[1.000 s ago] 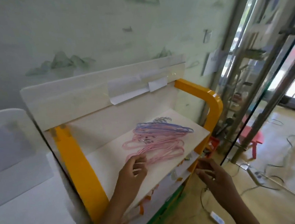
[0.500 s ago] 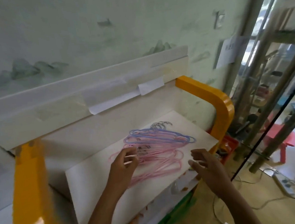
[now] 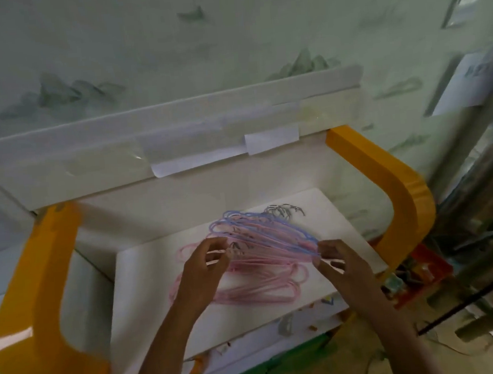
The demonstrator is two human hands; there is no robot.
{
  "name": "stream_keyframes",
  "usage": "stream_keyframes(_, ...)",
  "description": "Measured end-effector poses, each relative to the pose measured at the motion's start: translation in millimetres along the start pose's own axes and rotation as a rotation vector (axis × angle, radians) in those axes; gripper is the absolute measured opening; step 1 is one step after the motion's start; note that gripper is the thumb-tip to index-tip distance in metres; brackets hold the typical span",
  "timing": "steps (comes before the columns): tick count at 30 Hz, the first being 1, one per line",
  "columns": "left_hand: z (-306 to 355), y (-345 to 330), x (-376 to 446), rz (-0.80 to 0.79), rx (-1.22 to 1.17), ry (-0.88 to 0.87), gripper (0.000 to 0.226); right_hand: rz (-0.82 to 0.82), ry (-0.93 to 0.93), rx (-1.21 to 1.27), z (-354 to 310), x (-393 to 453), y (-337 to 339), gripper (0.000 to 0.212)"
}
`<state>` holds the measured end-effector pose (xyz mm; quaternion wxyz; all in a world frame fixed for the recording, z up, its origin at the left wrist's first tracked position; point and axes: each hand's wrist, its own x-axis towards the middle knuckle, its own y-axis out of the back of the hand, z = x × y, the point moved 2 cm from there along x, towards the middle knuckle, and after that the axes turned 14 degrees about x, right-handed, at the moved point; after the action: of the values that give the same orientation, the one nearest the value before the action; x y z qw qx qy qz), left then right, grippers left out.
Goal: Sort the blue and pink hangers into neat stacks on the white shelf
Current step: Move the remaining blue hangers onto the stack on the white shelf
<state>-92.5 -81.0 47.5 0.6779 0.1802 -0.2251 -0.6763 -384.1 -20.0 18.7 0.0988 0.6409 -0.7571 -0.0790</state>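
**Pink and blue hangers under both hands on the white shelf**

Pink hangers [image 3: 265, 291] lay in a loose, overlapping pile near the middle of the white shelf [image 3: 149, 321]. Blue hangers [image 3: 257, 224] sat on top of the pile's far side, their metal hooks [image 3: 285, 210] pointing to the far right. Left hand [image 3: 205, 272] was at the pile's left end, fingers [image 3: 214, 245] curled and pinching hanger wire; which colour could not be told. Right hand [image 3: 343, 267] was at the pile's right end, fingers curled, tips pinching the end of the blue and pink wires. Orange frame arms [image 3: 393, 193] flanked the shelf left and right. A patterned pale-green wall [image 3: 228, 40] stood behind.
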Motion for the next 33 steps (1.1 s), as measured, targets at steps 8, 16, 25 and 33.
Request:
stream_keyframes(8, -3.5, -13.1, 49.5, 0.017, 0.034, 0.021, 0.025, 0.036, -0.014, -0.007, 16.0, 36.7, 6.2, 0.033)
stream_keyframes(16, -37.9, -25.5, 120.6, -0.047, 0.186, 0.061, 0.023, 0.107, -0.100, -0.197, 32.1, 66.3, 12.3, 0.042)
stream_keyframes(25, -47.7, -44.7, 160.9, -0.030, 0.618, -0.108, 0.022, 0.161, -0.145, -0.233, 43.6, 82.0, 0.0, 0.036)
stream_keyframes(33, -33.9, -44.8, 177.0, -0.095, 0.637, 0.042, 0.018, 0.234, -0.142, -0.234, 39.5, 76.1, 2.2, 0.045)
